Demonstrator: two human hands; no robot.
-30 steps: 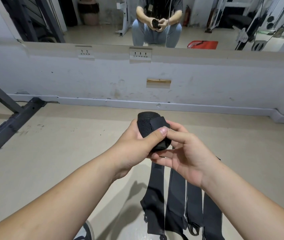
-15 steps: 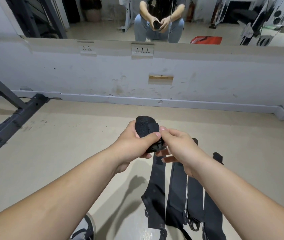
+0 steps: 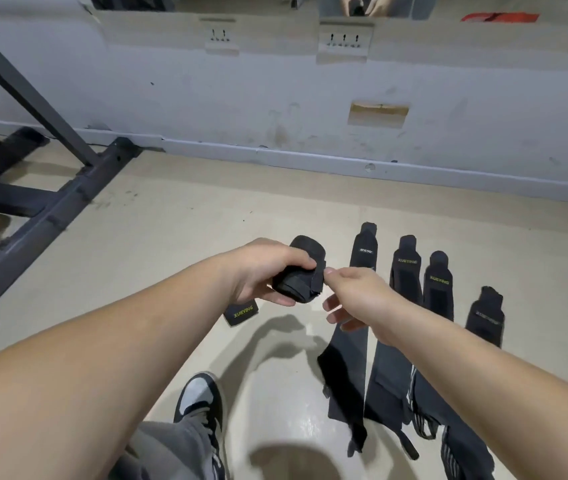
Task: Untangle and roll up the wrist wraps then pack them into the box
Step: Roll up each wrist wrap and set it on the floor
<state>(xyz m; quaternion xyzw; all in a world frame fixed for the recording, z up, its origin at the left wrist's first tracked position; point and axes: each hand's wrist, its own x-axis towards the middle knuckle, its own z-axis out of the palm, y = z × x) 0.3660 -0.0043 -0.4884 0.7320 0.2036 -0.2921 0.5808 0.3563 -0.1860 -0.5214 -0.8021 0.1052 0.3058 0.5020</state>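
**Item: rolled wrap (image 3: 298,287).** Held above the floor (image 3: 171,237), in front of the person and just left of the row of flat wraps.

- **Left hand (image 3: 261,271):** curled round the roll from its left side, fingers over the top, thumb beneath.
- **Right hand (image 3: 355,292):** just right of the roll. 1 fingertip meets the loose tab (image 3: 319,277) on the roll's right face and the other fingers hang loosely bent. Whether it pinches the tab or only touches it cannot be told.
- **Axis:** the roll's long axis runs away from the person toward the wall (image 3: 241,98). The tab faces right, so the right hand is nearer for pressing it closed.
- **Also present:** 4 flat wraps (image 3: 405,268) on the floor, side by side, long axes near-to-far, narrow ends toward the wall. 1 small labelled piece (image 3: 241,313) lies under the left hand.
- **Box:** not in view.
- **Judged status:** 1 roll is close to fastened and 4 are not yet rolled.
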